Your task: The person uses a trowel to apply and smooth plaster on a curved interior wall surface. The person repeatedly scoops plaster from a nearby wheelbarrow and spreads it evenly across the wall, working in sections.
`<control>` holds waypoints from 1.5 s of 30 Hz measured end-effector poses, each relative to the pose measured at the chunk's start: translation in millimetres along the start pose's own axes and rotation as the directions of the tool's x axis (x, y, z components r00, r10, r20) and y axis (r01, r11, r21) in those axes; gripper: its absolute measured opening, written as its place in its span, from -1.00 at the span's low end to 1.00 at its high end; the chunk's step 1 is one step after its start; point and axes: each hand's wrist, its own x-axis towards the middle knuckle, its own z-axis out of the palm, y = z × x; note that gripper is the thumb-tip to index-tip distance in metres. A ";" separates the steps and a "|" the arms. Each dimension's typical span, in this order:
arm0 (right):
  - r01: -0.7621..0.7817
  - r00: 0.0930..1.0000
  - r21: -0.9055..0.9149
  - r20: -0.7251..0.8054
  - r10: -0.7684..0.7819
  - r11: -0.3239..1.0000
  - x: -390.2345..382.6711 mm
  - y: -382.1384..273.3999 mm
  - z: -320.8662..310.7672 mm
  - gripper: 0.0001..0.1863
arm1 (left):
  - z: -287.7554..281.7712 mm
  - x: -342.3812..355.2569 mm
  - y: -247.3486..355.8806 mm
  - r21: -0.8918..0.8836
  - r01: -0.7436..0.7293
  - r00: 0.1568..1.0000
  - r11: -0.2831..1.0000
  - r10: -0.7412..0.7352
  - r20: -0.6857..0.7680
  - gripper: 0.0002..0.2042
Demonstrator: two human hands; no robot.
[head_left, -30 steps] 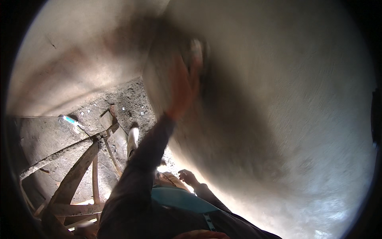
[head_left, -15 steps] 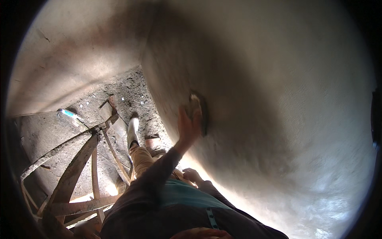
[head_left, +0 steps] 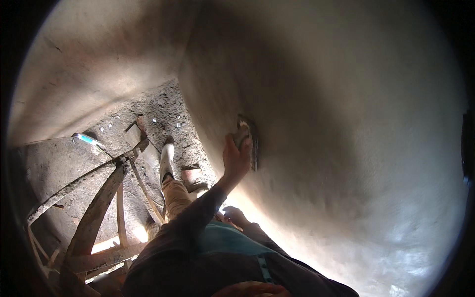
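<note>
My left hand (head_left: 236, 159) is wrapped round the handle of a plastering trowel (head_left: 255, 143). The trowel's blade shows nearly edge-on and lies against the smooth, grey-brown plastered wall (head_left: 316, 148) on the right. My right hand (head_left: 236, 217) is low, beside my body and close to the foot of that wall. Its fingers look loosely bent and a little apart, with nothing visible in them, though it is in shade.
A rough wooden trestle (head_left: 99, 213) stands at lower left. Past it lie a blue-and-white tube (head_left: 88, 139), a board (head_left: 133, 136) and a brick piece (head_left: 191, 174) on gritty ground (head_left: 168, 106). My boot (head_left: 167, 158) stands there. Another wall (head_left: 99, 64) meets the plastered one in a corner.
The trowel and my left hand stay at nearly the same spot on the wall, a touch lower and sharper now. My right hand has barely shifted, and the view has moved slightly.
</note>
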 end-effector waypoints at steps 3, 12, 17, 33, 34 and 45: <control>-0.172 0.985 0.246 0.012 0.174 0.954 -6.6 -21.7 -6.5 -0.75 | -11.0 43.2 15.8 0.087 -0.034 0.996 0.996 0.041 -0.073 -0.45; 0.129 0.991 0.236 -0.016 -0.129 0.963 -7.4 -16.7 16.1 -0.64 | -63.4 224.6 41.3 0.178 -0.158 0.914 0.971 0.212 -0.345 -0.52; -0.048 0.999 0.185 -0.007 0.050 0.982 -30.0 52.2 27.5 -0.68 | 4.0 33.7 -9.1 0.086 0.029 0.987 0.996 -0.015 -0.159 -0.40; -0.039 0.999 0.282 0.013 0.037 0.959 -21.0 -19.5 1.0 -0.71 | -38.2 157.9 -42.9 0.364 -0.260 0.921 0.895 0.343 -0.185 -0.57; 0.001 1.000 0.298 0.028 -0.010 0.954 -19.1 -17.9 5.4 -0.71 | -17.0 103.5 -44.3 0.231 -0.141 0.967 0.963 0.184 -0.178 -0.53; -0.217 0.975 0.304 0.026 0.220 0.928 -23.7 40.6 -10.2 -0.69 | -63.7 241.1 13.4 0.220 -0.108 0.962 0.970 0.157 -0.221 -0.52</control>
